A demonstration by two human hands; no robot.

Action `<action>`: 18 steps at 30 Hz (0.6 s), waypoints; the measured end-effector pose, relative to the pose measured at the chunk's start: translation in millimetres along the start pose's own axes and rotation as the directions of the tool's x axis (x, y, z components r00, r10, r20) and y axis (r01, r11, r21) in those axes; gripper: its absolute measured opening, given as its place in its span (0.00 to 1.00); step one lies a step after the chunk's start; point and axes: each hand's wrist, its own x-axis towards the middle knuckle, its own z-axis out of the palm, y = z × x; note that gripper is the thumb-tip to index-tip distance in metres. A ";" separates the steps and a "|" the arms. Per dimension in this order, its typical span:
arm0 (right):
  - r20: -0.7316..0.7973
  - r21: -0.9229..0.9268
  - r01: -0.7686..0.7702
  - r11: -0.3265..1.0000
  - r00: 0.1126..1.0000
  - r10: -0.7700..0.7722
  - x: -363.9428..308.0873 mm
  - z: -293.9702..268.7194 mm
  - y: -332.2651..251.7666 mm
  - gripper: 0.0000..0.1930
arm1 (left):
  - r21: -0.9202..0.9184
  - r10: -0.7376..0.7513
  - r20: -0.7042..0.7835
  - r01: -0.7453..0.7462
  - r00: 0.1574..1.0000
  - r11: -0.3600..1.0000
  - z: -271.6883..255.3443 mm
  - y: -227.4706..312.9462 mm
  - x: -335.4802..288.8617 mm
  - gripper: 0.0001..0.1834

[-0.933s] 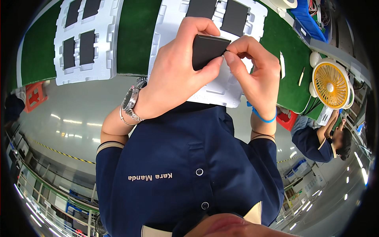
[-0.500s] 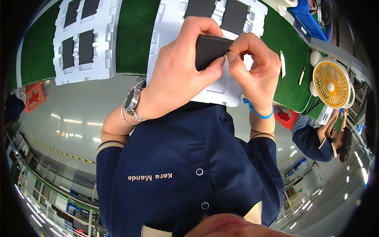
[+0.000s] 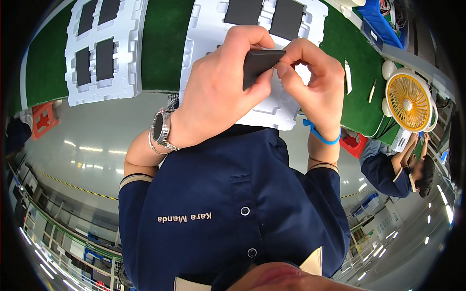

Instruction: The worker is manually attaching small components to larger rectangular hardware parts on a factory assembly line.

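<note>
A flat black rectangular block (image 3: 258,65), slim at its edge, is gripped in my left hand (image 3: 211,92), with the fingers along its far side and the thumb on its near face. At the block's right corner, my right hand (image 3: 318,82) pinches thumb and forefinger together. Whatever lies between those fingertips is too small to make out. Both hands are above a white moulded tray (image 3: 199,36). Similar black blocks (image 3: 287,19) lie in the tray's far pockets, while my hands cover much of its middle.
Another white tray (image 3: 127,58) with several black blocks is at left on the green table (image 3: 162,46). To the right are a white strip (image 3: 348,77), a slim pen-like tool (image 3: 372,92), a yellow-and-white fan (image 3: 407,99) and a blue bin (image 3: 383,22). A person (image 3: 393,172) is beyond.
The block has tilted so its top edge shows more and its broad face less. My right hand stays at its corner, with the wrist shifted slightly right.
</note>
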 end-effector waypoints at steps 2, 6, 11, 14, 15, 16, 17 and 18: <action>-0.032 -0.009 0.024 1.000 0.999 -0.024 -2.2 3.2 2.4 0.02 | 0.001 0.001 0.007 -0.001 1.000 1.000 1.2 0.0 -1.0 0.24; -0.071 0.073 -0.017 0.997 0.997 0.022 -4.6 9.8 6.5 0.03 | -0.010 -0.022 -0.024 0.022 0.999 1.000 1.2 -0.7 0.3 0.24; -0.067 0.292 -0.065 0.954 0.994 0.088 -4.5 9.8 6.8 0.04 | -0.055 -0.046 -0.051 0.043 0.998 0.998 -2.7 1.1 2.6 0.24; 0.000 0.423 -0.149 0.894 0.986 0.164 -5.3 6.2 5.1 0.03 | -0.115 -0.065 -0.030 0.061 0.997 0.991 -1.6 0.6 3.4 0.24; 0.012 0.445 -0.167 0.880 0.984 0.180 -6.0 5.1 5.0 0.03 | -0.138 -0.066 -0.022 0.062 0.998 0.988 -1.7 0.6 4.3 0.24; 0.028 0.467 -0.184 0.865 0.981 0.193 -6.7 4.5 5.4 0.03 | -0.158 -0.068 -0.017 0.065 0.998 0.985 -1.8 0.7 4.3 0.25; 0.044 0.489 -0.201 0.849 0.978 0.206 -7.2 3.6 5.8 0.04 | -0.219 -0.126 0.019 0.127 0.992 0.967 -2.0 1.1 3.9 0.24; 0.075 0.507 -0.216 0.834 0.976 0.206 -7.3 2.0 6.7 0.04 | -0.278 -0.181 0.059 0.191 0.982 0.942 -2.3 1.8 3.1 0.24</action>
